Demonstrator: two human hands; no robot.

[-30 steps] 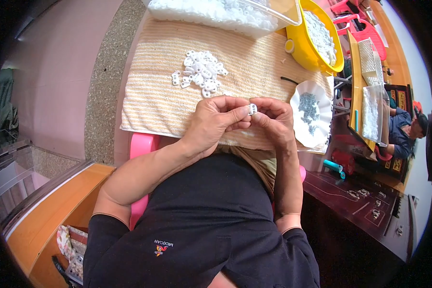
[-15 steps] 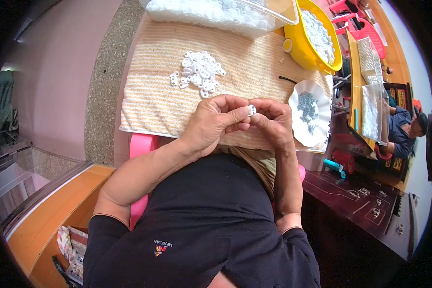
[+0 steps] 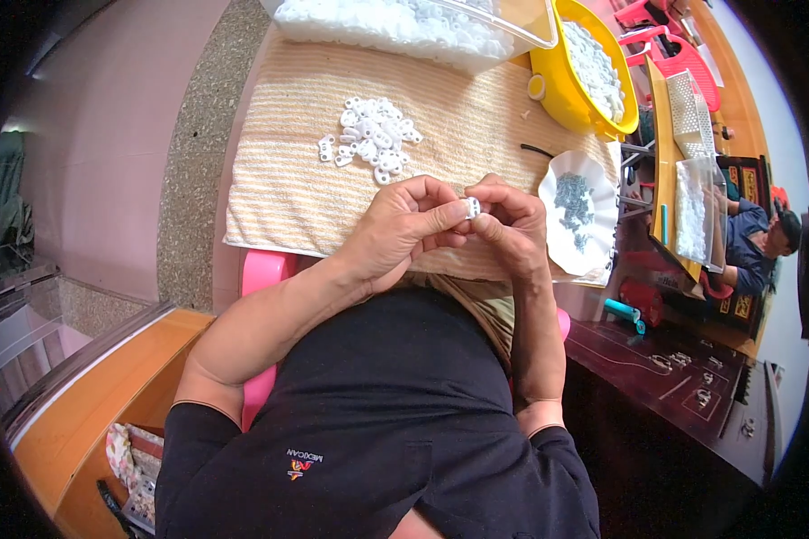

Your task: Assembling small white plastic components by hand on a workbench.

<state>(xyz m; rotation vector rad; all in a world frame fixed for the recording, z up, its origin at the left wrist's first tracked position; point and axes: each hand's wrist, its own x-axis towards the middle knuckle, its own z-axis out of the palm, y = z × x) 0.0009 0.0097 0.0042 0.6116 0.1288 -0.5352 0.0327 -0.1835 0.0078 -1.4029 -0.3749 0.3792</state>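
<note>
A small white plastic part (image 3: 471,208) with dark slots or openings is pinched at the fingertips in front of my belly. My left hand (image 3: 415,220) has thumb and forefinger closed on its left side. From the right, my right hand (image 3: 510,225) meets it, thumb and forefinger bent round its edge. Whether a tiny piece also sits between those fingers is hidden. Beyond my left hand lies a loose pile of similar white plastic parts (image 3: 375,135). Close to my right hand stands a white fluted dish (image 3: 557,184) holding small dark pieces (image 3: 573,202).
A striped towel (image 3: 283,162) covers the table. At its far side stand a clear bin (image 3: 535,25) and a yellow basin (image 3: 548,67), both full of white parts. A thin black strip (image 3: 537,148) lies near the dish. Another person (image 3: 753,238) sits at a table to the right.
My right forefinger has lifted and bent a little at the white part. Both hands stay in the same place, and the pile is unchanged.
</note>
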